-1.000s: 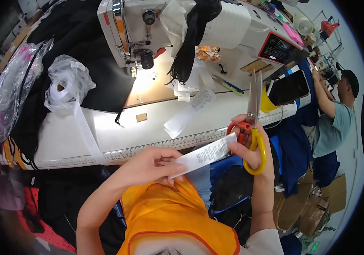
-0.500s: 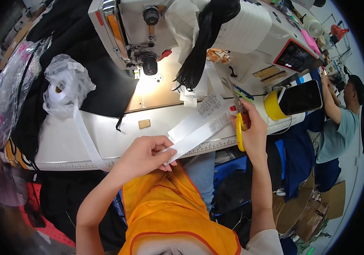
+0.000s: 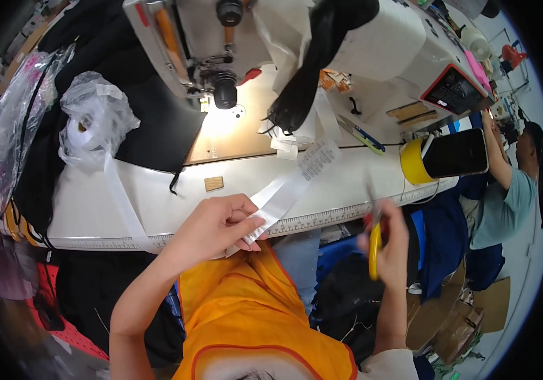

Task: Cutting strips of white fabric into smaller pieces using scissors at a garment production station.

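Label strips [image 3: 285, 195], white with grey print, lie on the table [image 3: 341, 179] in front of the sewing machine [image 3: 414, 66], running from its cloth-side opening toward the person. In the head view, their near end is pinched between thumb and fingers of the left hand [image 3: 221, 225]; whether the pinched piece and the strip beyond it are joined, I cannot tell.

The right hand has changed most. Half a second ago it was by the far end of the label in front of the sewing machine; now it has drawn back, nearer the person and to the right of the labels. It is wrapped around the yellow-handled scissors [image 3: 375, 250], blurred by motion, so how far the blades stand apart is unclear. A second ago both hands were on one label; now the left alone holds it. As I judge it, that leaves the scissors well apart from the labels, with no cut being made at this moment.

Left of the sewing machine's needle, a white tape roll [image 3: 83, 125] sits in clear plastic.
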### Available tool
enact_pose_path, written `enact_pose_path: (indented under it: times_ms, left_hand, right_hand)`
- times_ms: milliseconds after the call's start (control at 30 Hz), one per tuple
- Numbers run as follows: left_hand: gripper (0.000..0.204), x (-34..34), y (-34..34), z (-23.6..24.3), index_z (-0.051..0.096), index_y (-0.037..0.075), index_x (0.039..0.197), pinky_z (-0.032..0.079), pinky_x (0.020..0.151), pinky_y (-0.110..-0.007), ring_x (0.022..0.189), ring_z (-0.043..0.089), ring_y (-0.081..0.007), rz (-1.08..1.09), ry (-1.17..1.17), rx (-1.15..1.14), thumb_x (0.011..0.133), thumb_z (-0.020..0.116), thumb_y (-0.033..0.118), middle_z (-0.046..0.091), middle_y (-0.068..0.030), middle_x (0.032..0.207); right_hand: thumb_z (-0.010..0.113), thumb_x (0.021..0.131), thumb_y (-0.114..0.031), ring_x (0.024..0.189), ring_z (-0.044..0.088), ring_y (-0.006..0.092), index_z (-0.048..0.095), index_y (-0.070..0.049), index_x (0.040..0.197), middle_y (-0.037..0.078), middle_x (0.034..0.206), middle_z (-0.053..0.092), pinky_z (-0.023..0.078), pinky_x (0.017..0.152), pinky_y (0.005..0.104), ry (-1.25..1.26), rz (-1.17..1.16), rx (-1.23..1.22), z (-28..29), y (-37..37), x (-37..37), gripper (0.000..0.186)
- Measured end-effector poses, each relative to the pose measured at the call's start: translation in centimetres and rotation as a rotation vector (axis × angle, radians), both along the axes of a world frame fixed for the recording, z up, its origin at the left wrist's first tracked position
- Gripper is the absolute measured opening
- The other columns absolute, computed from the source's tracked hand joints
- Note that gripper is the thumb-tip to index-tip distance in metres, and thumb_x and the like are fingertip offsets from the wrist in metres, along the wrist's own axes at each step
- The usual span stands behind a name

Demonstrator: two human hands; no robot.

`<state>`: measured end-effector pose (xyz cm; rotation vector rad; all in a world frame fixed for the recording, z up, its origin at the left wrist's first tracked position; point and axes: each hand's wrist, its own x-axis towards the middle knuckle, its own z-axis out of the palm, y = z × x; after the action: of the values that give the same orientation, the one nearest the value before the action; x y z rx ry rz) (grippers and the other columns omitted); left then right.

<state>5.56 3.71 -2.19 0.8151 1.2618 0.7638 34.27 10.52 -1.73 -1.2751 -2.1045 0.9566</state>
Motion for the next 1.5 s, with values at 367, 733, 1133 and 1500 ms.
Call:
enact_pose_path:
  times_ms: [367,733,1133,1500]
  left_hand:
    - [0.019,-0.2,0.9,0.7,0.054,-0.006,0.097,0.052,0.064,-0.021,0.073,0.066,-0.0141,-0.005,-0.129,-0.043,0.090,0.054,0.012,0.066,-0.0137,0.086]
    - [0.019,-0.1,0.6,0.9,0.055,-0.007,0.095,0.051,0.062,-0.021,0.071,0.065,-0.0133,0.015,-0.084,-0.042,0.090,0.054,0.011,0.066,-0.0125,0.084]
    - [0.014,3.0,-1.9,2.7,0.049,-0.002,0.098,0.051,0.061,-0.022,0.072,0.065,-0.0150,-0.097,-0.139,0.038,0.091,0.053,0.010,0.065,-0.0116,0.083]
    - [0.014,0.1,-1.2,1.7,0.059,-0.004,0.093,0.051,0.063,-0.021,0.068,0.063,-0.0101,-0.063,-0.075,-0.001,0.088,0.057,0.009,0.066,-0.0092,0.079]
  right_hand:
    - [0.067,0.081,-0.024,0.071,0.050,0.0147,0.044,-0.003,0.117,0.007,0.084,0.055,0.043,0.068,0.0254,0.028,0.287,-0.574,-2.5,-5.2,-3.5,0.047]
    - [0.075,0.074,-0.016,0.069,0.048,0.0087,0.052,-0.002,0.118,0.005,0.086,0.058,0.043,0.064,0.0220,0.117,0.278,-0.457,-3.4,-4.7,-4.5,0.051]
    - [0.077,0.065,0.000,0.082,0.048,0.0058,0.051,-0.004,0.114,-0.001,0.087,0.050,0.039,0.071,0.0182,0.563,0.137,-0.656,0.3,-4.2,-6.7,0.056]
    - [0.071,0.073,-0.001,0.073,0.045,0.0053,0.052,-0.004,0.114,-0.001,0.086,0.052,0.038,0.067,0.0165,0.250,-0.195,0.057,0.5,2.7,-5.6,0.046]
